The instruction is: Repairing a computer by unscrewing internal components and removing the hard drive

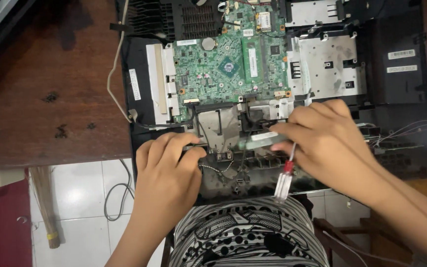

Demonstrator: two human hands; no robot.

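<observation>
Wooden table [35,74] bears an opened computer [401,99]; right hand [322,138] grasps a narrow board [258,140] lying left-right and a screwdriver [285,178] pointing up; left hand [166,163] pinches the board's left end.

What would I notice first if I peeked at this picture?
The big green circuit board jumps out first, sitting in the middle of an opened black computer case on a brown wooden table. Just below it, the left hand rests on the case's near edge, while the right hand pinches a small part and carries a screwdriver with a clear and red handle pointing down toward a black-and-white patterned lap.
</observation>
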